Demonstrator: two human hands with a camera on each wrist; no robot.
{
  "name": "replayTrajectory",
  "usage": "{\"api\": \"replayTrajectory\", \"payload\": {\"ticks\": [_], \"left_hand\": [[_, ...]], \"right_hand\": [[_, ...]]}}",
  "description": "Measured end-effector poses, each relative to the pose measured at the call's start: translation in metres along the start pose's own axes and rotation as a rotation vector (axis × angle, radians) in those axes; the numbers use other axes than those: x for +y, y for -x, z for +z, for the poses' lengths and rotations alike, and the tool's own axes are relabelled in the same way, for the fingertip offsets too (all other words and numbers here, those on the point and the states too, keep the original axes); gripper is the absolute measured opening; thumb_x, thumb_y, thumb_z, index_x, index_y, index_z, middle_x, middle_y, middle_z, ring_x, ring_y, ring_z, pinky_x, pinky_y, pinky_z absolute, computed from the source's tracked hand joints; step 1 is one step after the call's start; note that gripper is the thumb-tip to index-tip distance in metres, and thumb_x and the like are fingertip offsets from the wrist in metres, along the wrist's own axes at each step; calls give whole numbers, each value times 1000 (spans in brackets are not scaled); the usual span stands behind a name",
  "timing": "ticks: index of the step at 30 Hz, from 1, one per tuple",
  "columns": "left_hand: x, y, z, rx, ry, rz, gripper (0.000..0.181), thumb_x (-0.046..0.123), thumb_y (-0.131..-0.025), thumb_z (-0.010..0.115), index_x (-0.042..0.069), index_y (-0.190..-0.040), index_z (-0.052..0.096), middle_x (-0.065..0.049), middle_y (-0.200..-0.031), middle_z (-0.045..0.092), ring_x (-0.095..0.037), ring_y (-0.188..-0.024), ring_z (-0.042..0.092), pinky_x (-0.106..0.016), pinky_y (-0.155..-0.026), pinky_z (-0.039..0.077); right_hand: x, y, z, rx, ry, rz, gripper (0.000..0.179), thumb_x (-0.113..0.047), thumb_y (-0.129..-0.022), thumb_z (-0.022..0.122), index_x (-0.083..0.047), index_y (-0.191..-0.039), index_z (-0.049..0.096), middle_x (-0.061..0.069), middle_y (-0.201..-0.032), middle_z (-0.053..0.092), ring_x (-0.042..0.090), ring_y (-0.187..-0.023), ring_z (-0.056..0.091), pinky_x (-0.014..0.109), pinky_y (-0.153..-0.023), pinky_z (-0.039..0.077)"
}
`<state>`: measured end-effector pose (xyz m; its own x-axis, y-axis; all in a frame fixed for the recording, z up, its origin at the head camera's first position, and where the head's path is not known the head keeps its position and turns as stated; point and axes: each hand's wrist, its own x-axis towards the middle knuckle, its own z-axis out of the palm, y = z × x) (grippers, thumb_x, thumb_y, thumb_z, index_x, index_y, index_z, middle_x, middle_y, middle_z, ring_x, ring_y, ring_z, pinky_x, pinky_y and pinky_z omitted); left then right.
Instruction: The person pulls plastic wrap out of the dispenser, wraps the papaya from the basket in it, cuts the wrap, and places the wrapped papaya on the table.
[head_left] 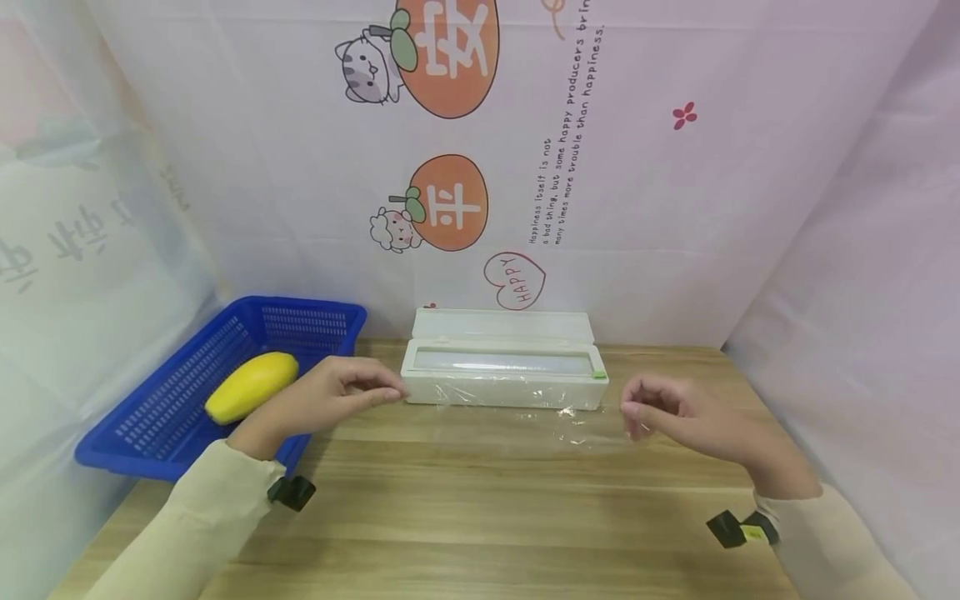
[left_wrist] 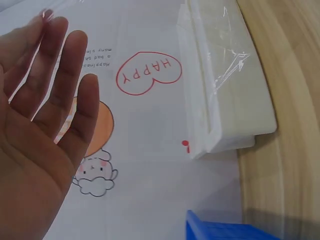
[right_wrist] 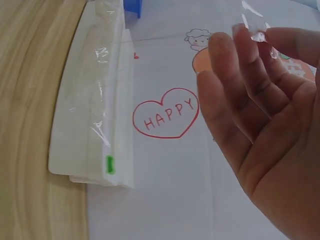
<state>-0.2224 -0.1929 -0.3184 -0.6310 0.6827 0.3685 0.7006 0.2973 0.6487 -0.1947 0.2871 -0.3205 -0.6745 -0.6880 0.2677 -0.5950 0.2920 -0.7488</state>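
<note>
Clear plastic wrap (head_left: 573, 427) stretches from a white cling film dispenser (head_left: 502, 392) toward both hands. It shows mostly as glints, so its edges are hard to trace. My left hand (head_left: 318, 400) pinches one side of the film between thumb and fingertips, near the dispenser's left end. Off the right end, my right hand (head_left: 678, 415) pinches the other side; a crumpled bit of film (right_wrist: 260, 36) shows at its fingertips in the right wrist view. The dispenser's lid (head_left: 502, 325) stands raised behind it, and a green tab (head_left: 598, 375) sits at the right front corner.
A blue plastic basket (head_left: 120, 460) stands at the left with an oblong yellow fruit (head_left: 251, 387) inside, close to my left forearm. Printed white sheeting (head_left: 622, 183) hangs at the back and sides. The wooden table (head_left: 480, 533) stretches in front of the dispenser.
</note>
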Motion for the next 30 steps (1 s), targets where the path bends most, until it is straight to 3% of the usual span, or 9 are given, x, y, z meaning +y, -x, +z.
{"api": "replayTrajectory", "payload": {"ticks": [5, 10, 14, 23, 30], "left_hand": [[-9, 8, 7, -90, 47, 0, 19, 8, -99, 63, 16, -110, 76, 6, -104, 72, -13, -87, 66, -29, -73, 56], [-19, 13, 17, -219, 78, -94, 18, 19, -100, 64, 17, -111, 78, 5, -103, 73, -12, -89, 66, -32, -78, 57], [-26, 15, 26, -293, 78, -140, 19, 26, -99, 65, 17, -110, 79, 4, -101, 74, -11, -87, 65, -31, -75, 57], [-36, 18, 42, -390, 95, -164, 19, 25, -98, 66, 13, -107, 79, 11, -102, 73, -7, -91, 65, -30, -80, 56], [-43, 24, 59, -476, 148, -135, 19, 21, -98, 67, 9, -106, 78, 6, -101, 74, -4, -89, 66, -28, -78, 56]], "right_hand": [[10, 7, 6, -61, -39, 13, 16, 4, -102, 50, -9, -105, 60, 7, -94, 65, 19, -85, 64, 32, -74, 57], [18, 14, 12, -74, -8, 52, 14, -1, -102, 54, -11, -103, 63, 2, -95, 65, 16, -86, 63, 30, -75, 55], [25, 18, 17, -100, 12, 74, 14, -4, -101, 57, -16, -101, 64, -1, -92, 65, 15, -83, 62, 31, -72, 55], [41, 26, 27, -211, -79, 96, 8, -5, -101, 58, -8, -102, 65, 7, -94, 67, 25, -87, 65, 32, -78, 57], [53, 31, 43, -290, -91, 108, 7, -6, -99, 61, -10, -98, 66, 6, -92, 68, 23, -86, 67, 32, -79, 57]]}}
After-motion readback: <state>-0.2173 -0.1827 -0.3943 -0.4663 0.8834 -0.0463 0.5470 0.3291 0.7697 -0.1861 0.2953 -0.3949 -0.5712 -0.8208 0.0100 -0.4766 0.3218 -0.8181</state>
